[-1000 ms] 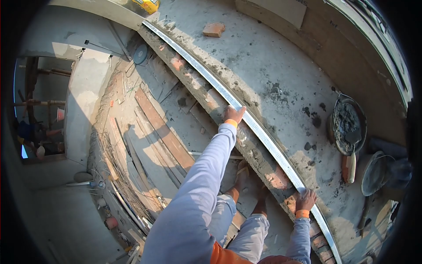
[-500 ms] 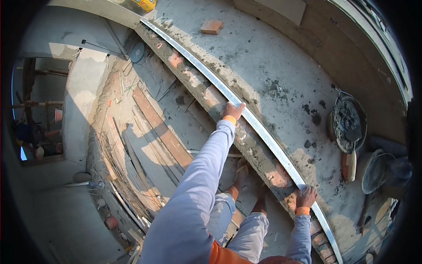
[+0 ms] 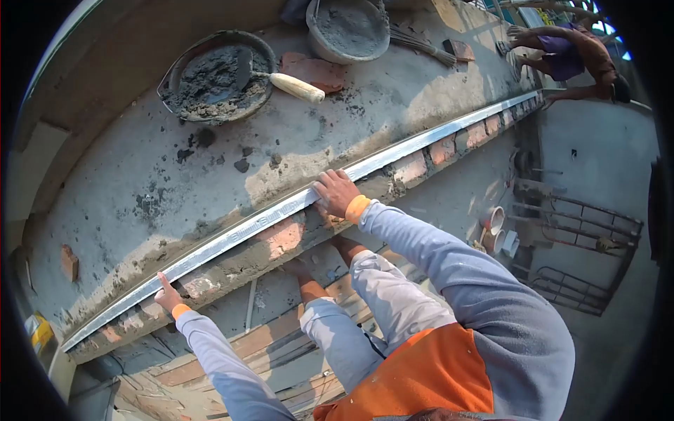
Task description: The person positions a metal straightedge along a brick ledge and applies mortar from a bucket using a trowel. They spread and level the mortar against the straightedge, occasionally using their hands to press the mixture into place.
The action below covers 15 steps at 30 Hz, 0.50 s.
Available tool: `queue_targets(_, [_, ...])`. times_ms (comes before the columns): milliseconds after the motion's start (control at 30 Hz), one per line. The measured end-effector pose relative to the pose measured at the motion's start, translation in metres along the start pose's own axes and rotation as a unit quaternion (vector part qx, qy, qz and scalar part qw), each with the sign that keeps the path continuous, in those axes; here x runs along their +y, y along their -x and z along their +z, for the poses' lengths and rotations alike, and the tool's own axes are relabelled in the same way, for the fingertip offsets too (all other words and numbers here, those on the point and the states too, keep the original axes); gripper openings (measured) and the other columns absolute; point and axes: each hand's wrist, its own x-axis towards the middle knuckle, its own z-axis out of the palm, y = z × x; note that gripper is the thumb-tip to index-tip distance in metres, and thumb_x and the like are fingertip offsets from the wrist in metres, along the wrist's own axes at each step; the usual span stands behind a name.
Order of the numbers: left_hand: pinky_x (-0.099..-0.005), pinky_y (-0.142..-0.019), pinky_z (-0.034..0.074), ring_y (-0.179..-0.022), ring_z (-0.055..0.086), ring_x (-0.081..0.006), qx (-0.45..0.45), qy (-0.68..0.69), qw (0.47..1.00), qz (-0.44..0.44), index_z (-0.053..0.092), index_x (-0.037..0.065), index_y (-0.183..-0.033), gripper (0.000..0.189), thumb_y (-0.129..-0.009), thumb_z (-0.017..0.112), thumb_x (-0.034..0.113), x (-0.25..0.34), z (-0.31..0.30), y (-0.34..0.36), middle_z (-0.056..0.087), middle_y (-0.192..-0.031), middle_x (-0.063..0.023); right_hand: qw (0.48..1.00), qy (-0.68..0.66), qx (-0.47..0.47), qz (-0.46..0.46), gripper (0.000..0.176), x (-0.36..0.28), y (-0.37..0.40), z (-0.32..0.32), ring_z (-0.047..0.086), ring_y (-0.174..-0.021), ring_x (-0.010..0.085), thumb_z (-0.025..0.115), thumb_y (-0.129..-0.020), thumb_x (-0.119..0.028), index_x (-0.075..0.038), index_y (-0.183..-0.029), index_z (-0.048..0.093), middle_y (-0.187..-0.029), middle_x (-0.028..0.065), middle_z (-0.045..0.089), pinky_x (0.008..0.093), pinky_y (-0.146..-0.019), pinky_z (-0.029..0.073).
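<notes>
A long silvery metal straightedge [image 3: 270, 215] lies along the top of a low brick-and-mortar wall [image 3: 284, 238], running from lower left to upper right. My left hand [image 3: 167, 293] grips its near edge toward the left end, with one finger pointing up along the bar. Farther right, my right hand [image 3: 335, 193] is closed over the bar, its fingers on the top face. Patches of red brick and grey mortar show on the wall's near side.
Beyond the wall stand a pan of wet mortar [image 3: 217, 81] with a wooden-handled trowel [image 3: 295, 87], and a bucket [image 3: 349, 31]. Brick pieces [image 3: 312, 71] lie nearby. Another person [image 3: 579, 52] bends at the wall's far right end. Planks [image 3: 242, 361] lie below.
My view has swung round to the right, bringing the other person and the wall's far end into sight. Both hands remain on the straightedge.
</notes>
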Motion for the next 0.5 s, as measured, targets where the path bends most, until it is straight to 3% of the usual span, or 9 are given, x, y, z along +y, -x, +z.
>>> queue_targets(33, [-0.039,-0.05,0.041,-0.052,0.046,-0.0196,-0.003,-0.009,1.0,0.006,0.048,-0.001,-0.08,0.07,-0.07,0.075,0.063,0.01,0.003,0.013,0.044,-0.065,-0.0066,1.0,-0.022,0.017,0.01,0.041,-0.001,0.002,-0.004,0.051,-0.103,0.0262,0.069,-0.075,-0.029,-0.01,-0.111,0.059,-0.103,0.0089,0.054,0.0393,-0.09,0.04])
queue_targets(100, [-0.0433,-0.082,0.047,-0.092,0.057,-0.0319,0.263,-0.038,0.96,0.089,0.046,-0.008,-0.112,0.087,-0.07,0.075,0.063,0.025,0.017,0.05,0.053,-0.105,-0.023,0.998,-0.047,0.034,0.027,0.043,0.004,0.007,-0.008,0.051,-0.103,0.0262,0.069,-0.074,-0.028,-0.01,-0.112,0.058,-0.103,0.0086,0.054,0.0392,-0.091,0.039])
queue_targets(133, [-0.0433,-0.082,0.047,-0.092,0.057,-0.0319,0.26,-0.042,0.96,0.095,0.046,-0.008,-0.112,0.087,-0.07,0.075,0.063,0.031,0.017,0.056,0.053,-0.105,-0.023,0.997,-0.046,0.061,0.032,0.043,0.01,0.011,-0.009,0.051,-0.103,0.0266,0.069,-0.074,-0.028,-0.01,-0.111,0.058,-0.103,0.0085,0.053,0.0393,-0.091,0.039])
queue_targets(200, [-0.0448,-0.103,0.038,-0.122,0.042,-0.0391,0.19,-0.01,0.98,0.056,0.026,-0.011,-0.135,0.11,-0.07,0.072,0.066,0.041,0.02,0.067,0.034,-0.134,-0.0301,0.994,-0.043,0.087,0.041,0.042,0.019,0.017,-0.008,0.05,-0.103,0.027,0.069,-0.074,-0.027,-0.011,-0.111,0.057,-0.103,0.0085,0.053,0.0395,-0.091,0.039])
queue_targets(267, [-0.0455,-0.104,0.036,-0.122,0.042,-0.0413,0.204,-0.041,0.976,0.062,0.023,-0.012,-0.137,0.114,-0.071,0.068,0.069,0.031,0.032,0.056,0.036,-0.134,-0.0313,0.996,-0.019,0.073,0.054,0.04,0.03,0.023,-0.005,0.05,-0.103,0.0275,0.069,-0.072,-0.026,-0.011,-0.108,0.057,-0.103,0.0081,0.052,0.0396,-0.091,0.039])
queue_targets(367, [-0.045,-0.109,0.032,-0.132,0.034,-0.0421,0.179,-0.002,0.984,0.014,0.011,-0.012,-0.143,0.122,-0.073,0.059,0.075,0.044,0.043,0.065,0.025,-0.145,-0.0326,0.995,-0.028,0.071,0.061,0.038,0.039,0.027,-0.006,0.05,-0.102,0.0276,0.069,-0.072,-0.025,-0.012,-0.105,0.057,-0.102,0.0079,0.052,0.0401,-0.09,0.039])
queue_targets(500, [-0.0413,-0.112,0.029,-0.137,0.03,-0.0398,0.174,0.02,0.984,0.017,0.001,-0.01,-0.146,0.125,-0.074,0.057,0.076,0.055,0.054,0.071,0.017,-0.15,-0.0319,0.994,-0.034,0.087,0.052,0.036,0.045,0.029,-0.004,0.051,-0.101,0.0271,0.068,-0.072,-0.024,-0.012,-0.104,0.057,-0.1,0.0076,0.052,0.0402,-0.088,0.04])
